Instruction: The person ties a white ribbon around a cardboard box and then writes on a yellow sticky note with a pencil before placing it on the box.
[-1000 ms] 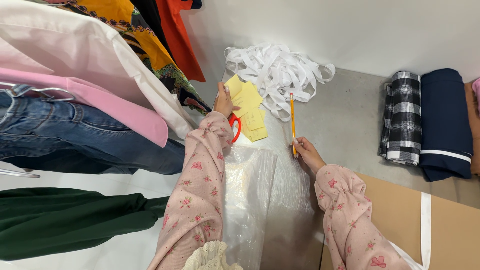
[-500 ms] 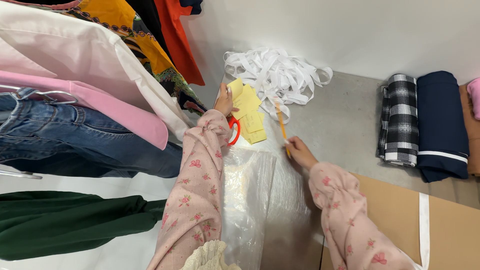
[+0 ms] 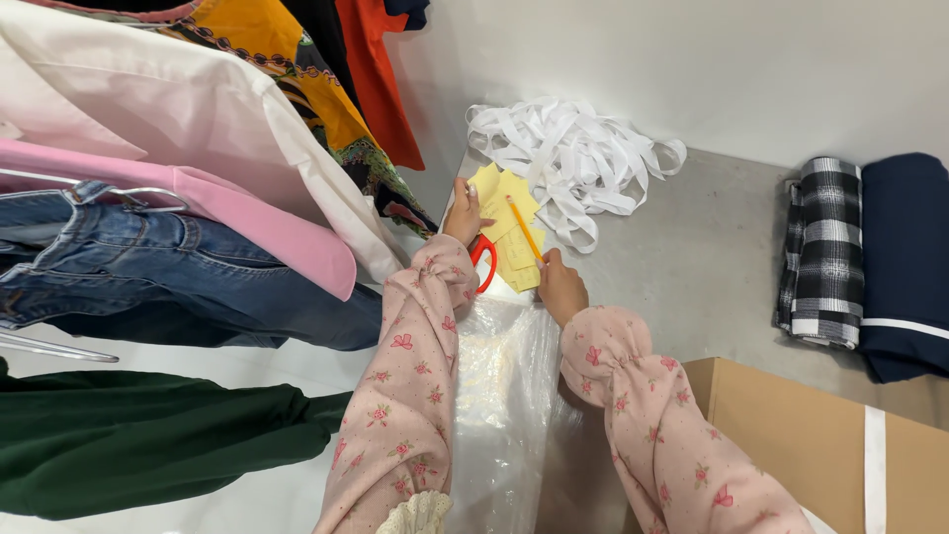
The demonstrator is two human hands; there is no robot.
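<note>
Several yellow paper slips [image 3: 504, 203] lie on the grey floor beside a heap of white ribbon [image 3: 568, 158]. My left hand [image 3: 462, 215] presses on the left edge of the slips. My right hand [image 3: 560, 284] grips a yellow pencil [image 3: 524, 229], its tip resting on the slips. Orange-handled scissors [image 3: 483, 263] lie just under my left wrist, partly hidden by the sleeve. Both arms wear pink flowered sleeves.
Hanging clothes fill the left: a white shirt [image 3: 148, 109], a pink garment [image 3: 227, 213], jeans [image 3: 148, 277] and a green garment [image 3: 129, 445]. Clear plastic wrap [image 3: 504, 396] lies between my arms. A cardboard box [image 3: 840, 445] sits at lower right. Folded plaid [image 3: 820, 247] and navy [image 3: 905, 257] fabrics lie right.
My right hand has swung the pencil left, from the bare floor onto the yellow slips. My left hand has stayed on the slips.
</note>
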